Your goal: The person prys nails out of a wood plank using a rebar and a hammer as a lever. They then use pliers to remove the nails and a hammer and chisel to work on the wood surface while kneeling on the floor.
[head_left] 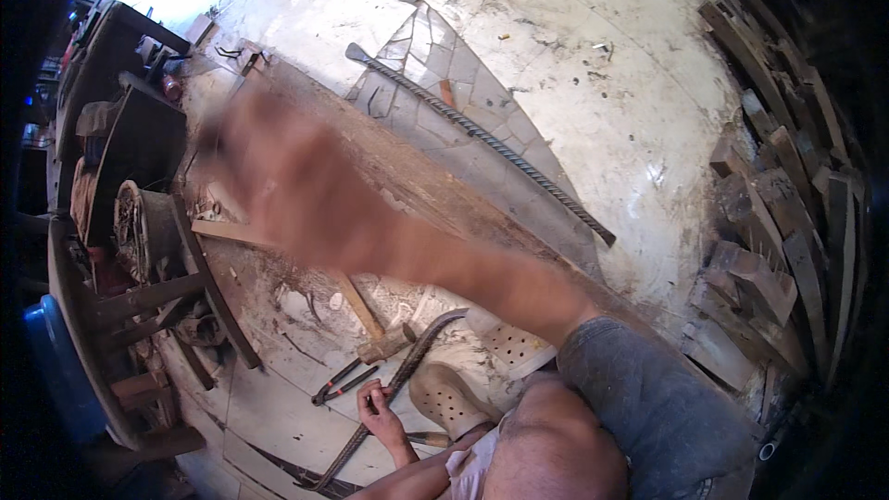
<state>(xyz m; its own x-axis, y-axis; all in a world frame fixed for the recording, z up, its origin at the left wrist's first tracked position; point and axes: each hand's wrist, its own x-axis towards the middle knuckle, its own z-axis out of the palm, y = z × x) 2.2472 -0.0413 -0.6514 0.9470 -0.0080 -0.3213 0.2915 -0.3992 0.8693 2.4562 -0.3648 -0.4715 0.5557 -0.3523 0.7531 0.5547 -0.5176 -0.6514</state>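
Beyond the right hand [278, 162], a bucket [167, 225]

Floor [556, 0]: pale, stained, grey broken-tile patch at upper centre. Directly on it: ribbed bar [482, 137], upper centre; long plank [444, 194], diagonal through centre; hammer [386, 345], pliers [341, 378], lower centre; wood pieces [755, 278] heaped, right.
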